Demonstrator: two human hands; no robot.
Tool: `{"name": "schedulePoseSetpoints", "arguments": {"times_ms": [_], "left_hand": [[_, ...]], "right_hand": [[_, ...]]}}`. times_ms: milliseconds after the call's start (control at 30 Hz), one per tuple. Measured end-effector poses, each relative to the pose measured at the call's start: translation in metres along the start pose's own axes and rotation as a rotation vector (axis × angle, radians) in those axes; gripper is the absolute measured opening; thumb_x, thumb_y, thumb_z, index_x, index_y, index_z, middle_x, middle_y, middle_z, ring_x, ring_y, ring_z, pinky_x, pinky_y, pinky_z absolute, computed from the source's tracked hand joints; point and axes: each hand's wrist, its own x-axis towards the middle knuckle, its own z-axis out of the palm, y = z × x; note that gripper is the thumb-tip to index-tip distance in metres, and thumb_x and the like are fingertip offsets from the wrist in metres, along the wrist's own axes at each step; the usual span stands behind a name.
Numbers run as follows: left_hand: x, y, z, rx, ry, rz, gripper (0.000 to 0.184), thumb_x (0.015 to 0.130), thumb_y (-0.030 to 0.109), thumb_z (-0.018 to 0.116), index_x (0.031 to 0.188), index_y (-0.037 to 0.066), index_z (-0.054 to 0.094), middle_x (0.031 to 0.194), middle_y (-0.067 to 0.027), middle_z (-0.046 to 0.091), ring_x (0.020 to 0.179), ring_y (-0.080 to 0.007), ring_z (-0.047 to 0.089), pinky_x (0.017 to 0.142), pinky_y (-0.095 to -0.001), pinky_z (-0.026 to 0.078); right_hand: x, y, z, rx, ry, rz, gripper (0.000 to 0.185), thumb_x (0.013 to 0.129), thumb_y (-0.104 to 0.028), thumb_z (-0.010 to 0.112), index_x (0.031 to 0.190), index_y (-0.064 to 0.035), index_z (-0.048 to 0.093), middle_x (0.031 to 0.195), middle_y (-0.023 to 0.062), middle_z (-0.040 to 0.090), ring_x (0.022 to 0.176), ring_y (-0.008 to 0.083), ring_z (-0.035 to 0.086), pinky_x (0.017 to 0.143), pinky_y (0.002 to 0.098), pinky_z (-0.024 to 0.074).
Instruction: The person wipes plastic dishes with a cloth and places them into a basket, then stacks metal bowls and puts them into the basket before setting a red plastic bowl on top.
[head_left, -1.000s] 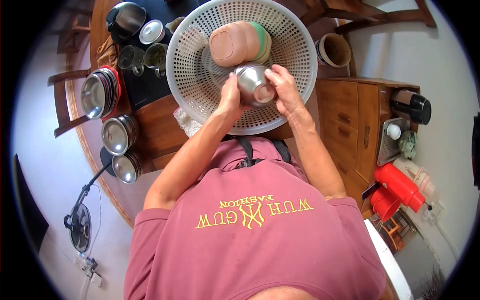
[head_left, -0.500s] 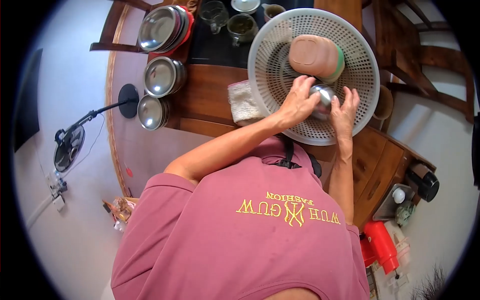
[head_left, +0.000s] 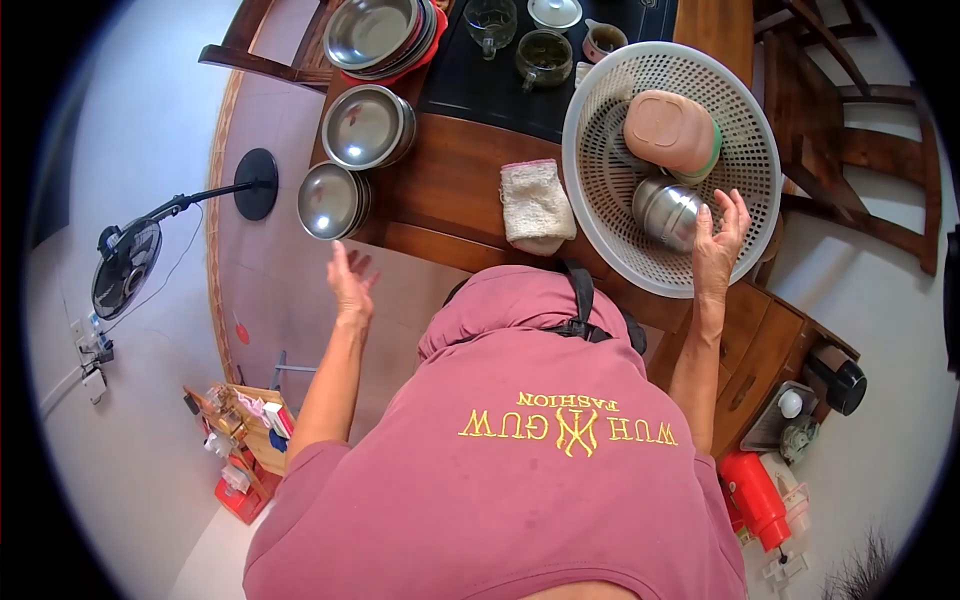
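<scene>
My left hand [head_left: 350,285] is open with its fingers apart, just below a stack of small steel bowls [head_left: 328,202] at the table's edge. At the right, my right hand [head_left: 720,245] is open over the rim of a white perforated plastic basket [head_left: 583,215]. Its fingers are beside a stainless steel bowl or stack of bowls [head_left: 665,212] lying on its side in the basket; whether they touch it, I cannot tell. Above the steel piece rests a pinkish plastic container [head_left: 670,130] with a green rim.
Larger steel bowls [head_left: 365,128] and a stack of steel plates [head_left: 372,32] stand along the table's left side. A folded cloth [head_left: 535,203] lies left of the basket. Glass cups [head_left: 544,58] stand at the back. A fan [head_left: 128,268] is at far left; wooden chairs [head_left: 860,140] are at right.
My left hand has left the basket and moved far left, near the small bowls. My right hand stays by the basket, where the steel piece now lies. The view has shifted left.
</scene>
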Motion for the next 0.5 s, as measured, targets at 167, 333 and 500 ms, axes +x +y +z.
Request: {"name": "schedulePoseSetpoints", "arguments": {"times_ms": [167, 333, 500], "left_hand": [[0.072, 0.027, -0.014, -0.087, -0.071, 0.045, 0.055, 0.091, 0.043, 0.065, 0.129, 0.008, 0.047, 0.128, -0.0139, 0.055, 0.106, -0.0317, 0.060, 0.082, -0.0518, 0.053], [0.095, 0.031, -0.017, -0.203, -0.245, -0.022, 0.034, 0.091, 0.003, 0.057, 0.125, 0.007, 0.052, 0.117, -0.0131, 0.061, 0.100, -0.0331, 0.066, 0.076, -0.0558, 0.060], [0.080, 0.026, -0.057, -0.258, -0.646, -0.242, 0.053, 0.087, 0.000, 0.057, 0.137, 0.000, 0.043, 0.125, -0.0151, 0.059, 0.113, -0.0332, 0.061, 0.095, -0.0474, 0.054]], "right_hand": [[-0.003, -0.039, 0.013, 0.025, -0.043, -0.048, 0.030, 0.093, -0.013, 0.061, 0.120, 0.0010, 0.060, 0.139, 0.0170, 0.042, 0.130, 0.0313, 0.044, 0.107, 0.0392, 0.0384], [-0.010, -0.066, 0.025, 0.014, -0.075, -0.153, 0.030, 0.091, -0.012, 0.063, 0.118, 0.0011, 0.061, 0.136, 0.0164, 0.047, 0.125, 0.0326, 0.050, 0.105, 0.0392, 0.0410], [-0.019, -0.086, 0.017, 0.113, -0.138, -0.227, 0.024, 0.091, -0.008, 0.063, 0.114, 0.0009, 0.062, 0.121, 0.0129, 0.060, 0.111, 0.0284, 0.060, 0.097, 0.0364, 0.0469]]}}
